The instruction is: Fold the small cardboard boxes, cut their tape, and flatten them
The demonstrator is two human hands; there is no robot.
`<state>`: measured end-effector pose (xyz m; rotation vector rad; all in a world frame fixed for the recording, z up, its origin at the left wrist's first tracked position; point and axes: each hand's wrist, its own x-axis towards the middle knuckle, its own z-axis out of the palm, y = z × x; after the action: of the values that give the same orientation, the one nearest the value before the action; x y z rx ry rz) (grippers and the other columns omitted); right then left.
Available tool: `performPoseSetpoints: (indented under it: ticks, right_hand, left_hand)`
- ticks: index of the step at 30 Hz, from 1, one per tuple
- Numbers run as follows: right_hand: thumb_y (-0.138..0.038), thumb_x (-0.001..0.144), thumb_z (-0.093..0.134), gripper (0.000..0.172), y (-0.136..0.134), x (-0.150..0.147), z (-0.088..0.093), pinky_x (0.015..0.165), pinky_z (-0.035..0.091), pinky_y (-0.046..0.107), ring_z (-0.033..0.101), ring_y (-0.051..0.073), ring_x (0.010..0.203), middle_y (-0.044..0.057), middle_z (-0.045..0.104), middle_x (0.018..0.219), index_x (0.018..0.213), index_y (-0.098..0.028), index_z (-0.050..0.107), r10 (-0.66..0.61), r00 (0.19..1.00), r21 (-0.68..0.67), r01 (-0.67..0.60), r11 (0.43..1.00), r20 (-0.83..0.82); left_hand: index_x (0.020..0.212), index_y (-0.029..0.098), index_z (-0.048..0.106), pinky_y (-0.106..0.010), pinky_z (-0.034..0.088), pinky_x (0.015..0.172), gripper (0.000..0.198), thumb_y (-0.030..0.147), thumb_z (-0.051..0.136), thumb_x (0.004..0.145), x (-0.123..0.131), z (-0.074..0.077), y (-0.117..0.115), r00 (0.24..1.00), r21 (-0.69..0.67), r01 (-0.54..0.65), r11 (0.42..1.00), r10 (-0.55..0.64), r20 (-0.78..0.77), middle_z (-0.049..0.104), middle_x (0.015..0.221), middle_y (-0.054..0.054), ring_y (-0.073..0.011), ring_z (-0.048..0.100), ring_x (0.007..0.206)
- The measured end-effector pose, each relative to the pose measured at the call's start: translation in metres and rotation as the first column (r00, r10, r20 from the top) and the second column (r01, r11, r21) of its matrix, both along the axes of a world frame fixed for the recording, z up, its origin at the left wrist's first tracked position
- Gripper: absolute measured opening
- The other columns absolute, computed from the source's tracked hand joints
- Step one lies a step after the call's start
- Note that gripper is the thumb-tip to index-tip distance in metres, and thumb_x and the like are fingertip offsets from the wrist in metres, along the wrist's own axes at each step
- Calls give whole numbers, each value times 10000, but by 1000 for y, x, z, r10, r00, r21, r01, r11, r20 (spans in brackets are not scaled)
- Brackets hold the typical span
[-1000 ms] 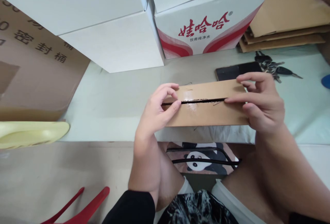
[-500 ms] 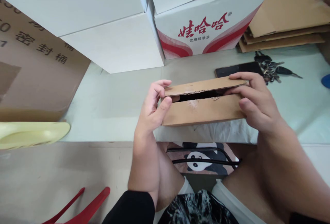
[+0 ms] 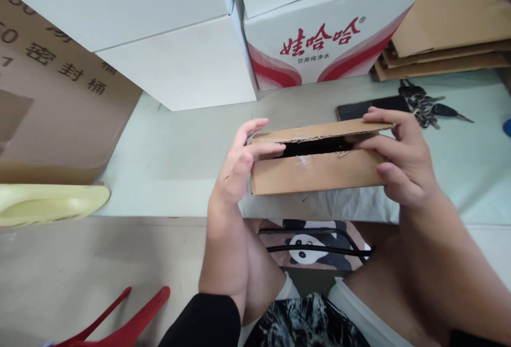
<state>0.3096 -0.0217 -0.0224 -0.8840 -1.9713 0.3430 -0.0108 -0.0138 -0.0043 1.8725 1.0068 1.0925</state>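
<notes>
A small brown cardboard box is held between my two hands near the table's front edge. The long slit along its top gapes, and its inside is dark. My left hand grips the left end, one finger reaching into the slit and another past the far flap. At the right end, my right hand has a finger over the far flap, one in the slit and the thumb on the near side. What the box contains, if anything, cannot be made out.
Behind the box lie a dark phone and a bunch of keys. White cartons and a red-and-white carton stand at the back. Flattened cardboard is stacked right; a large brown carton and a yellow-green plastic piece are left.
My left index finger has moved into the slit, and the left thumb has shifted off the near flap toward the box's end. The box sits slightly further right in view.
</notes>
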Motion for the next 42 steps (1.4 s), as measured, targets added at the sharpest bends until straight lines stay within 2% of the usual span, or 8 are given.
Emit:
performPoseSetpoints:
  ticks: [3, 9, 13, 16, 22, 30, 34, 42]
  right_hand:
    - [-553, 980, 461, 402, 0, 0, -2, 1165, 427, 595, 538, 409, 1385, 131, 542, 1440, 1051, -239, 701, 8, 999, 7, -8, 1000, -43]
    - [-629, 948, 460, 457, 0, -1, -7, 1162, 440, 589, 580, 405, 1351, 107, 589, 1354, 1014, -274, 740, -3, 985, -1, 3, 1000, -175]
    - [-806, 901, 411, 652, 2, 3, -6, 1173, 421, 605, 579, 414, 1340, 103, 624, 1305, 918, -287, 806, 24, 934, -150, -83, 985, -356]
    - [-771, 905, 458, 610, 3, 7, -2, 1181, 399, 598, 589, 398, 1313, 99, 670, 1241, 876, -300, 844, 35, 892, -267, -172, 948, -451]
    - [-780, 926, 409, 656, 3, 11, 0, 1066, 476, 562, 620, 345, 1169, 88, 655, 1298, 854, -293, 842, 14, 953, -364, -129, 922, -302]
    - [-705, 1006, 254, 720, -1, 12, -4, 1184, 400, 530, 462, 348, 1403, 107, 538, 1450, 1048, -277, 832, 156, 982, -303, -180, 936, -102]
    - [-690, 1015, 232, 720, -1, 9, -6, 1201, 373, 525, 471, 343, 1403, 79, 488, 1536, 1006, -281, 825, 165, 981, -251, -185, 950, -99]
    - [-709, 1010, 155, 774, 2, -2, -7, 1144, 437, 559, 525, 332, 1316, 90, 526, 1412, 861, -247, 758, 64, 983, -162, -92, 982, -172]
  left_hand:
    - [1037, 308, 830, -558, 303, 1309, 785, 769, 196, 990, -1, 3, -1, 999, -59, -3, 998, 6, 54, 550, 1526, -22, -330, 475, 1469]
    - [973, 303, 843, -539, 356, 1288, 839, 776, 150, 981, 2, 9, -1, 997, -58, -15, 998, 20, 76, 588, 1496, -26, -327, 506, 1445]
    - [870, 294, 842, -549, 467, 1199, 880, 802, 130, 966, 2, 10, -1, 998, -28, -46, 999, 47, 32, 582, 1507, -25, -335, 507, 1442]
    - [826, 305, 836, -534, 470, 1197, 881, 809, 127, 961, 2, 9, 1, 999, -26, -49, 998, 49, 17, 580, 1505, -8, -325, 501, 1445]
    - [919, 293, 839, -521, 408, 1256, 839, 756, 142, 983, 4, 3, 5, 993, -24, -99, 995, 100, 63, 633, 1418, -53, -311, 567, 1366]
    - [919, 267, 822, -556, 430, 1237, 840, 796, 171, 961, 5, -16, 11, 999, -88, -44, 995, 42, -16, 538, 1529, -55, -333, 495, 1427]
    - [807, 265, 782, -546, 357, 1290, 815, 810, 193, 945, 3, -22, 12, 1000, -54, 5, 999, -6, -11, 460, 1604, -1, -330, 429, 1467]
    - [720, 238, 692, -519, 420, 1230, 840, 833, 135, 922, 3, -18, 10, 998, -23, -52, 998, 51, -38, 446, 1565, -20, -343, 400, 1453]
